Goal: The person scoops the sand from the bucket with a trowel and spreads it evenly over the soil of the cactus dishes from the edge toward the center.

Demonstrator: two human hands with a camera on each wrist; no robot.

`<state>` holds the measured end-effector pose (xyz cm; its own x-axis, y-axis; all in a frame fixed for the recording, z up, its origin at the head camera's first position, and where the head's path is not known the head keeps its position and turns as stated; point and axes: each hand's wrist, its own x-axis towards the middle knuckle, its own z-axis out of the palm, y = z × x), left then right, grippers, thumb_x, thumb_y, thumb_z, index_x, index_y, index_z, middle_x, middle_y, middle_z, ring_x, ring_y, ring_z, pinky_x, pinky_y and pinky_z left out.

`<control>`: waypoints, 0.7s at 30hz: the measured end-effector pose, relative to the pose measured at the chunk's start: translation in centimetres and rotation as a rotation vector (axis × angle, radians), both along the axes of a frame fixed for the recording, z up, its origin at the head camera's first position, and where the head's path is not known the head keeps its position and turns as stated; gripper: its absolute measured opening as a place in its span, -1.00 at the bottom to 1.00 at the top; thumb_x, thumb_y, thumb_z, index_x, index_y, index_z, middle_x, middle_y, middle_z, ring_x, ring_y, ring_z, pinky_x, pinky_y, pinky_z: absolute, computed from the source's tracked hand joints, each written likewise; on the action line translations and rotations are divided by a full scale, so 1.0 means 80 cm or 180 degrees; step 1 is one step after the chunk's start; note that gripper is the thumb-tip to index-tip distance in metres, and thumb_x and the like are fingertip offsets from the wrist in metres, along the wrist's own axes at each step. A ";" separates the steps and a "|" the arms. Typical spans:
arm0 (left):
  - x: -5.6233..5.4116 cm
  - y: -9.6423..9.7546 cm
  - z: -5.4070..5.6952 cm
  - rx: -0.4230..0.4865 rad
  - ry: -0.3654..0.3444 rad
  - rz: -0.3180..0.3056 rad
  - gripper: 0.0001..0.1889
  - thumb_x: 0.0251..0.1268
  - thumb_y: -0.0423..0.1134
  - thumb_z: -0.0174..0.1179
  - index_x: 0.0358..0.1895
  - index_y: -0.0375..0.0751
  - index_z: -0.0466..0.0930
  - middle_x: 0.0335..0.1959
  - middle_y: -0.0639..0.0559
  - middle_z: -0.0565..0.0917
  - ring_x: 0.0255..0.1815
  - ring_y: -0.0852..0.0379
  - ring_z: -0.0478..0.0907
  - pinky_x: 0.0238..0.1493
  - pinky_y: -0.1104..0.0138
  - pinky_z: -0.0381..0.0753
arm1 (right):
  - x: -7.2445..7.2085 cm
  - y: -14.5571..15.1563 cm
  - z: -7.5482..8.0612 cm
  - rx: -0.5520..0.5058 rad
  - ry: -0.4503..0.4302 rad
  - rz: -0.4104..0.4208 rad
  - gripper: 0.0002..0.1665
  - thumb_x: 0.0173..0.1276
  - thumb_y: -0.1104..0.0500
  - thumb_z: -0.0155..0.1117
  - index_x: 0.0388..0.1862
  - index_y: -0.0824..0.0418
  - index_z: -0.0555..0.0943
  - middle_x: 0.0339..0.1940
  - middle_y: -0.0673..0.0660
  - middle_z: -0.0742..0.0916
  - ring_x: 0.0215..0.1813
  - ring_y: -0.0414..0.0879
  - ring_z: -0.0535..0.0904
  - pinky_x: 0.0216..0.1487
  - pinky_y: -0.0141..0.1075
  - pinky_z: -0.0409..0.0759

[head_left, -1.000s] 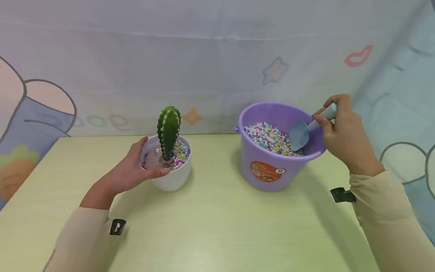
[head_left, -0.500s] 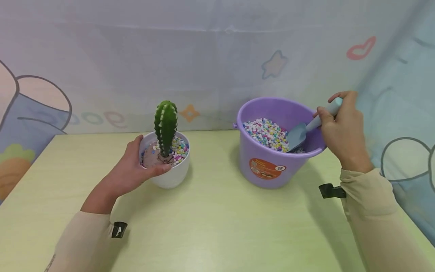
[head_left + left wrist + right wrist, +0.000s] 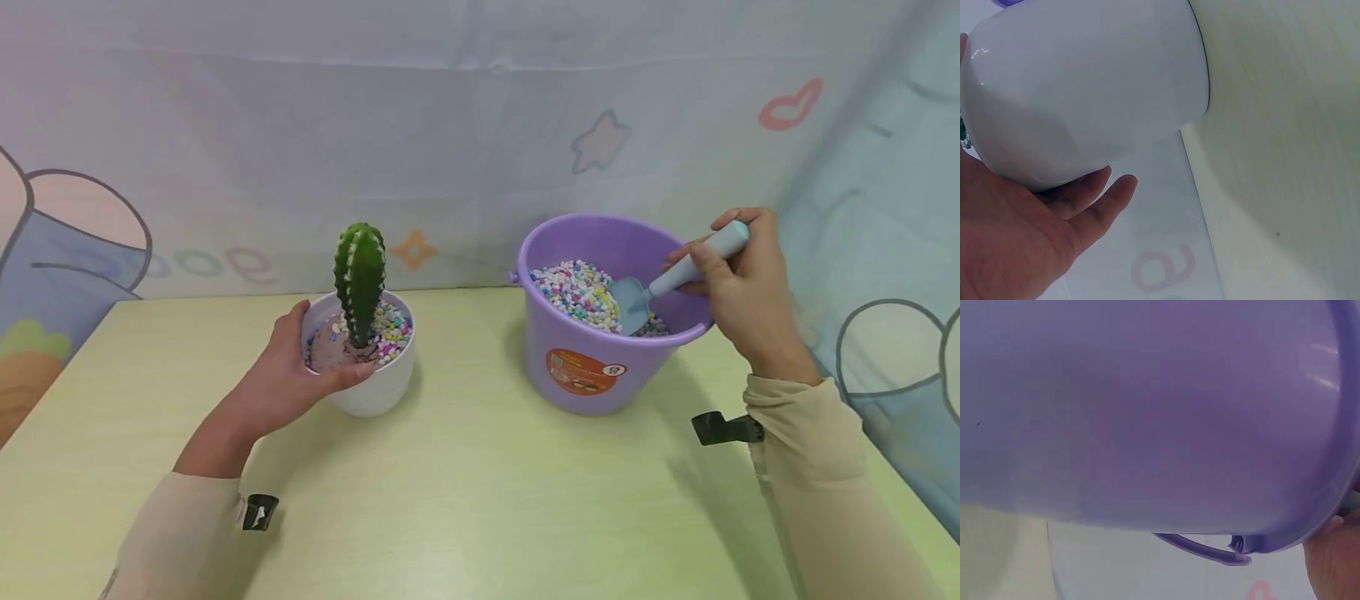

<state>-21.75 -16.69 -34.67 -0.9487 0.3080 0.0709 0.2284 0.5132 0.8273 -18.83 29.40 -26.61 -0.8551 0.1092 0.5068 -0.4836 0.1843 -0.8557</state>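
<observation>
My left hand point(image 3: 288, 379) grips a white flower pot point(image 3: 375, 390), its thumb on the near rim and its fingers along the left side. A green cactus point(image 3: 360, 279) stands in the pot, with brown soil around its base and colourful pebbles point(image 3: 390, 329) on the right. To the right sits a purple bucket point(image 3: 592, 354) partly filled with colourful pebbles point(image 3: 573, 292). My right hand point(image 3: 753, 300) holds a light blue trowel point(image 3: 693, 271) by its handle over the bucket's right rim, its blade among the pebbles. In the right wrist view the bucket wall hides the trowel's blade.
Pot and bucket stand apart on a pale yellow-green table point(image 3: 480, 500). A printed cloth backdrop point(image 3: 450, 150) hangs right behind them and along the right side. The bucket's handle point(image 3: 1204, 550) hangs down on its far side.
The trowel's blade has moved left and turned within the bucket, and the right hand has shifted slightly left with it. The left hand still holds the pot in place.
</observation>
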 end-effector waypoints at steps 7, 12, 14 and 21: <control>0.004 0.005 -0.002 -0.0124 0.0102 0.0146 0.10 0.14 0.16 0.39 0.49 -0.33 -0.14 0.31 -0.34 0.09 0.20 -0.24 0.24 0.12 -0.02 0.33 | 0.002 -0.010 -0.002 0.0245 -0.0137 -0.0365 -0.76 0.50 0.29 0.06 0.00 0.15 0.23 -0.26 0.23 0.72 -0.24 -0.07 0.72 -0.19 -0.31 0.65; 0.008 0.007 0.002 -0.0216 0.0038 0.0254 0.23 0.13 0.21 0.37 0.53 -0.35 -0.33 0.39 -0.40 0.00 0.28 -0.29 0.18 0.19 -0.07 0.27 | 0.003 -0.016 -0.001 0.0863 -0.0252 -0.0786 -0.74 0.52 0.21 0.07 0.02 0.13 0.21 -0.21 0.21 0.72 -0.23 -0.15 0.71 -0.18 -0.34 0.64; 0.009 0.007 0.005 -0.0270 -0.0028 0.0228 0.27 0.14 0.21 0.36 0.53 -0.36 -0.44 0.43 -0.43 -0.08 0.32 -0.32 0.13 0.22 -0.09 0.24 | 0.003 -0.017 -0.002 0.0926 -0.0222 -0.0853 -0.73 0.52 0.21 0.08 0.03 0.12 0.21 -0.20 0.21 0.72 -0.25 -0.18 0.71 -0.19 -0.35 0.64; -0.010 -0.016 0.015 -0.0149 -0.0126 -0.0187 0.21 0.19 -0.01 0.40 0.55 -0.28 -0.45 0.52 -0.32 -0.17 0.41 -0.32 0.11 0.23 -0.08 0.31 | 0.004 -0.016 -0.007 0.1219 -0.0163 -0.1130 -0.70 0.53 0.15 0.07 0.08 0.14 0.22 -0.17 0.25 0.74 -0.40 -0.30 0.70 -0.24 -0.44 0.62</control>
